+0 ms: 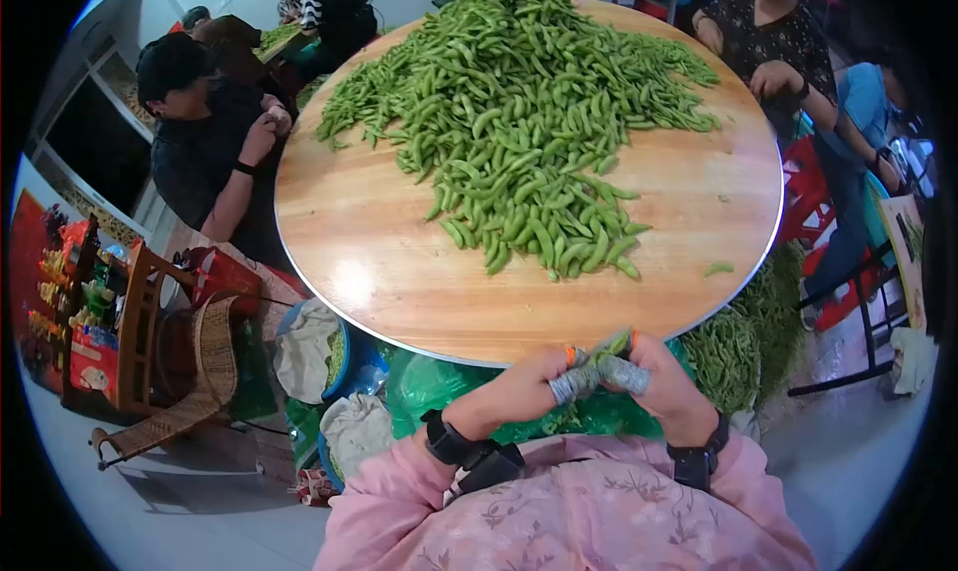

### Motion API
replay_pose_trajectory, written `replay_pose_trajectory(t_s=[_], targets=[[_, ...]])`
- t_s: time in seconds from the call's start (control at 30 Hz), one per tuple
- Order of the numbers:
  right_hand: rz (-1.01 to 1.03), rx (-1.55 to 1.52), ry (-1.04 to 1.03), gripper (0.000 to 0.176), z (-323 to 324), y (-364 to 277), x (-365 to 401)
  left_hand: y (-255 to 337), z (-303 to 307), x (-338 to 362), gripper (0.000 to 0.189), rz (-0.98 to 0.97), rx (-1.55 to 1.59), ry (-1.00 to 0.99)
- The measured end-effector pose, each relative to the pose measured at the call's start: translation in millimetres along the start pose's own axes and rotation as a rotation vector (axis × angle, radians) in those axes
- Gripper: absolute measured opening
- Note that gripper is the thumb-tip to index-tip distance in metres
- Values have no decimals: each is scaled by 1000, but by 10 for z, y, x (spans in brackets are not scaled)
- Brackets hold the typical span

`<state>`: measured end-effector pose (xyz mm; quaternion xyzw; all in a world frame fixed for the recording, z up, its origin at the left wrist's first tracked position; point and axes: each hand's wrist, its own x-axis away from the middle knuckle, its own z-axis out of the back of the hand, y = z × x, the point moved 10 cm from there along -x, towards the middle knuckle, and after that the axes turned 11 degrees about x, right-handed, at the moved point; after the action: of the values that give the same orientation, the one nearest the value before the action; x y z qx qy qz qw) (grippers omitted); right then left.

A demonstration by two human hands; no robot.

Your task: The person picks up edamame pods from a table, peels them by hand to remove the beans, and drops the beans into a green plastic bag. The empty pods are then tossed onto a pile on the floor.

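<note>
My left hand (539, 379) and my right hand (663, 379) meet in front of the near edge of a round wooden table (459, 323). Grey wrapping covers some of the fingers, with orange bits by the thumbs. Between the fingertips both hands pinch a green soybean pod (619, 343), partly covered by the fingers. A big heap of soybean pods (519, 122) spreads over the table beyond my hands. One loose pod (718, 269) lies by itself on the right side of the tabletop.
Below the table's edge is a green plastic bag (429, 383). Cloth-topped tubs (311, 351) stand at left, near a wicker chair (212, 371). Piled greens (726, 356) lie at lower right. One person (205, 142) sits left, another (773, 47) right; others work behind.
</note>
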<state>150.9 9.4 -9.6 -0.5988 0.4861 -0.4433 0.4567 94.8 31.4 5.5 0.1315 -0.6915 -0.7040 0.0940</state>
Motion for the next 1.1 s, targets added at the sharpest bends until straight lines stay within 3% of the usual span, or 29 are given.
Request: replay_pose_trajectory(t_s=[0.07, 0.13, 0.2, 0.23, 0.3, 0.43, 0.5, 0.53, 0.6, 0.63, 0.7, 0.93, 1.0, 1.03, 1.1], targets=[[-49, -55, 93, 16, 111, 44, 15, -84, 56, -27, 19, 106, 324, 140], [-2, -82, 133, 14, 0, 54, -32, -3, 132, 124, 19, 183, 266, 200], [62, 19, 183, 13, 54, -142, 20, -6, 140, 84, 21, 110, 252, 315], [56, 21, 187, 13, 52, -148, 28, -21, 127, 95, 21, 112, 258, 313], [83, -9, 183, 13, 35, -179, 31, -212, 9, 160, 21, 323, 687, 293], [99, -34, 172, 14, 32, -136, 40, -390, -86, 182, 22, 442, 992, 292], [148, -71, 166, 15, 33, -134, 36, -270, -227, 126, 17, 350, 1282, 58], [149, -71, 168, 15, 41, -133, 35, -261, -227, 115, 17, 351, 1281, 56], [85, -57, 192, 14, 89, -71, 28, -489, -86, 198, 12, 534, 1113, 352], [83, -60, 193, 14, 96, -87, 28, -493, -111, 195, 12, 537, 1113, 353], [44, 62, 151, 13, 59, -124, 18, 285, 187, 92, 9, -129, -431, 398], [137, 47, 130, 13, 38, -173, 59, 269, 147, 95, 17, -195, -132, 273], [144, 16, 120, 15, 50, -117, 53, 28, 176, 111, 18, -35, 176, 297], [144, 15, 120, 15, 48, -119, 44, -4, 186, 109, 18, -35, 175, 297], [199, 264, 188, 15, 69, -191, 36, -168, 208, 124, 21, 68, 248, 327]])
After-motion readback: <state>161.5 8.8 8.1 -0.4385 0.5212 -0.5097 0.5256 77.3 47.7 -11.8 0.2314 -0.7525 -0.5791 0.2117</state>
